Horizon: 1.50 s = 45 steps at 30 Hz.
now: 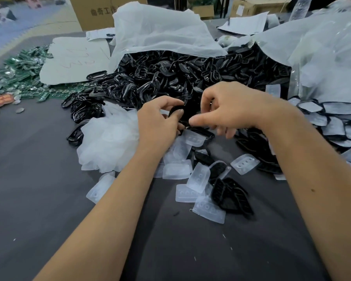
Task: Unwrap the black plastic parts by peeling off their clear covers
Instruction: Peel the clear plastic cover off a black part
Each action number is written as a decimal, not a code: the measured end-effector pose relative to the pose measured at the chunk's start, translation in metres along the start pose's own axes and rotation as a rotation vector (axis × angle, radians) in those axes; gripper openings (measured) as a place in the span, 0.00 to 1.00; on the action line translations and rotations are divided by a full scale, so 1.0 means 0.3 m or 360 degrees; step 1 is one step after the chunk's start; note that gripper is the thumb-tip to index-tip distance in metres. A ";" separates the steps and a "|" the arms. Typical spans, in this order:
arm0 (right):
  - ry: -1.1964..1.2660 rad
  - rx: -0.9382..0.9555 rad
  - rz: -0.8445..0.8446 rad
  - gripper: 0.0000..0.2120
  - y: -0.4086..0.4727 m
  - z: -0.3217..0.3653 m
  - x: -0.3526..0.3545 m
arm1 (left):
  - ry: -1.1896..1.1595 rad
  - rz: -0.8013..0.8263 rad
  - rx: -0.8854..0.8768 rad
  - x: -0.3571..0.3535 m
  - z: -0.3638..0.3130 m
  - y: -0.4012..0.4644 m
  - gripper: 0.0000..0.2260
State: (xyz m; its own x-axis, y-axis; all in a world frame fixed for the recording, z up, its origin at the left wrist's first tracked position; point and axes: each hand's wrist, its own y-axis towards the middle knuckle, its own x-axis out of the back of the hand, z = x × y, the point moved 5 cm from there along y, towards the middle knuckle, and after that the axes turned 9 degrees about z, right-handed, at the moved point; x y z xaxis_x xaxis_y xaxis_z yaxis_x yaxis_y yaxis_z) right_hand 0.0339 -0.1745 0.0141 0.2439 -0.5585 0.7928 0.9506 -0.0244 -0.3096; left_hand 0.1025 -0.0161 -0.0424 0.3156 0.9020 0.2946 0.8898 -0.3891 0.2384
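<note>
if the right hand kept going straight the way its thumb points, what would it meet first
The right hand has its thumb aimed left, so it would first meet the black part pinched by the left hand. They look almost touching, though depth is hard to judge.

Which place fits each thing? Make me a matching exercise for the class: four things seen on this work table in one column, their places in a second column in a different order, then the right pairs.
Things
1. green circuit boards
2. cardboard box
3. crumpled clear film
4. black part

Places
A. between the left hand and right hand
B. far left of the table
C. beside the left wrist, in front of the black heap
D. behind the table, top of the view

Pairs: 1-B, 2-D, 3-C, 4-A
</note>
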 end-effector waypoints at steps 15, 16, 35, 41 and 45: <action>-0.0955 -0.0080 0.0748 0.21 -0.084 0.110 -0.157 | 0.0011 -0.0056 0.0010 0.002 -0.002 -0.010 0.06; -0.0878 -0.0057 0.0794 0.20 -0.075 0.107 -0.154 | 0.0023 -0.0067 0.0005 0.002 -0.002 -0.008 0.06; -0.0178 0.0280 0.0042 0.31 0.049 0.000 -0.045 | 0.0065 -0.0148 -0.0131 0.012 -0.027 -0.022 0.07; 0.0957 0.0558 -0.0423 0.32 0.070 0.002 -0.081 | -0.0043 -0.0134 -0.0028 0.013 -0.011 -0.016 0.06; 0.1073 0.0542 -0.0621 0.26 0.095 -0.006 -0.119 | -0.0011 -0.0137 0.0014 0.009 -0.004 -0.012 0.06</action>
State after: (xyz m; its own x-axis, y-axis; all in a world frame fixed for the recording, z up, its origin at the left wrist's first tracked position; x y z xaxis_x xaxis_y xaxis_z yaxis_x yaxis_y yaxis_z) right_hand 0.0519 -0.1566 -0.0239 -0.1775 -0.9392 0.2941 0.9751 -0.1274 0.1817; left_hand 0.0997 -0.0123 -0.0415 0.2399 0.9334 0.2668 0.9166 -0.3083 0.2546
